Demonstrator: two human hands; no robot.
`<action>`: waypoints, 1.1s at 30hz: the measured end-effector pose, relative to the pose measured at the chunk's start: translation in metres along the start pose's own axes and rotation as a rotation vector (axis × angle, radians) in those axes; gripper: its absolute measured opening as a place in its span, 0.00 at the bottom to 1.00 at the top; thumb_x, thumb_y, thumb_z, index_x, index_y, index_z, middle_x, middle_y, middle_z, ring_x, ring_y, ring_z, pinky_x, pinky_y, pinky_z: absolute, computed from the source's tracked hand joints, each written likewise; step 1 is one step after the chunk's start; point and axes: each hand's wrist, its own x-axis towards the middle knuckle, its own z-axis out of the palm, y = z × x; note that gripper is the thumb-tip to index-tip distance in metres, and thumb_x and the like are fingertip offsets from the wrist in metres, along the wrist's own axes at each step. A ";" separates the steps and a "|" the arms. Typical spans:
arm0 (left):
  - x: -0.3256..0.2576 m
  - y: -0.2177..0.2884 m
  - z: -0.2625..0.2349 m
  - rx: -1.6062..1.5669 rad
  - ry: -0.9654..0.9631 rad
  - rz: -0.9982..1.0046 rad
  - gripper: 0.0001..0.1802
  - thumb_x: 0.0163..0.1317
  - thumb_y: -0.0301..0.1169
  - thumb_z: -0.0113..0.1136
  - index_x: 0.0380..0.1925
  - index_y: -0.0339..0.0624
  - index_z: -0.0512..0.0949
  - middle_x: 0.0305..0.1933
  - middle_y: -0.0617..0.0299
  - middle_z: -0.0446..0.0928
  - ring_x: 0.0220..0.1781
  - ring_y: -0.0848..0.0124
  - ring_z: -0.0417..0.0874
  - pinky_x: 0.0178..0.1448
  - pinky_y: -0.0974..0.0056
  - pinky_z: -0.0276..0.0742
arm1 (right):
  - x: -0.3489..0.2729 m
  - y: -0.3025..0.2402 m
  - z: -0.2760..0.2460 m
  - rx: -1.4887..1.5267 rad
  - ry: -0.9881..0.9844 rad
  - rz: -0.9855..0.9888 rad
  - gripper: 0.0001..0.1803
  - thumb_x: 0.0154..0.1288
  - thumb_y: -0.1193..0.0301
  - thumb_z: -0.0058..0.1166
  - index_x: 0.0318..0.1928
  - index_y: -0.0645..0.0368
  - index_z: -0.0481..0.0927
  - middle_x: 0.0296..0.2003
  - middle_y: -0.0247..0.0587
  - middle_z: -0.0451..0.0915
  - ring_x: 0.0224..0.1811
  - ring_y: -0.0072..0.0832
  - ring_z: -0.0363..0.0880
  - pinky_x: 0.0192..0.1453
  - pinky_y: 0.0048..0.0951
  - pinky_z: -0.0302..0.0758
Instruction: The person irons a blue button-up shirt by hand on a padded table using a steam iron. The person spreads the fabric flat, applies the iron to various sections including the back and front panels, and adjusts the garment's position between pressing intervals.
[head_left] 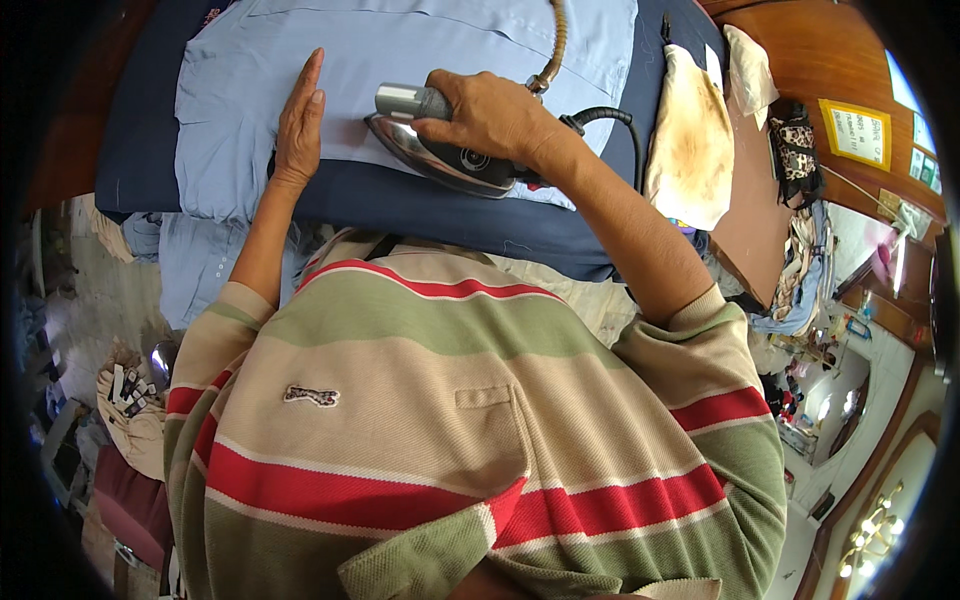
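Note:
My right hand (490,115) is wrapped round the handle of a steam iron (440,155) with a silver handle tip and a dark body. The iron rests on a light blue garment (400,45) spread over a dark blue padded ironing board (420,205). A brown ribbed hose (558,45) and a black cord run from the iron's rear. To the left of the iron, my left hand (300,125) is held on edge over the cloth with its fingers stretched out and nothing in it. Part of the garment hangs over the board's near edge at the left.
Right of the board lies a scorched, cream-coloured cloth pad (692,140) on a brown surface (755,210). Beyond it are a leopard-print pouch (796,155) and a yellow-framed sign (855,133). Folded clothes (800,260) hang at the right. At lower left stands a dark red seat (130,500) near piled fabric.

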 end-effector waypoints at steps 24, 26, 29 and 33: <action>-0.001 -0.010 0.002 0.363 -0.175 0.031 0.27 0.69 0.44 0.34 0.66 0.48 0.56 0.65 0.56 0.63 0.68 0.59 0.61 0.66 0.56 0.54 | -0.115 0.138 0.015 0.135 0.597 0.839 0.31 0.56 0.50 0.52 0.39 0.73 0.75 0.35 0.69 0.77 0.43 0.57 0.76 0.47 0.43 0.72; -0.001 -0.009 0.000 0.347 -0.198 0.035 0.27 0.69 0.43 0.34 0.67 0.49 0.55 0.66 0.56 0.62 0.69 0.59 0.60 0.67 0.55 0.53 | -0.123 0.130 0.020 0.201 0.605 0.861 0.30 0.56 0.51 0.53 0.40 0.72 0.75 0.34 0.67 0.77 0.42 0.56 0.77 0.45 0.42 0.72; -0.005 -0.007 0.000 0.419 -0.196 0.022 0.27 0.69 0.43 0.35 0.66 0.50 0.56 0.66 0.56 0.63 0.69 0.59 0.59 0.66 0.53 0.53 | -0.119 0.137 0.018 0.239 0.633 0.896 0.28 0.56 0.52 0.54 0.38 0.71 0.76 0.28 0.58 0.77 0.34 0.45 0.77 0.38 0.37 0.72; -0.005 -0.004 0.002 0.441 -0.200 0.037 0.26 0.67 0.41 0.41 0.65 0.50 0.59 0.64 0.58 0.65 0.68 0.58 0.60 0.65 0.51 0.52 | -0.105 0.210 0.001 0.128 0.658 0.831 0.28 0.56 0.50 0.55 0.33 0.68 0.77 0.20 0.41 0.75 0.22 0.27 0.74 0.27 0.30 0.71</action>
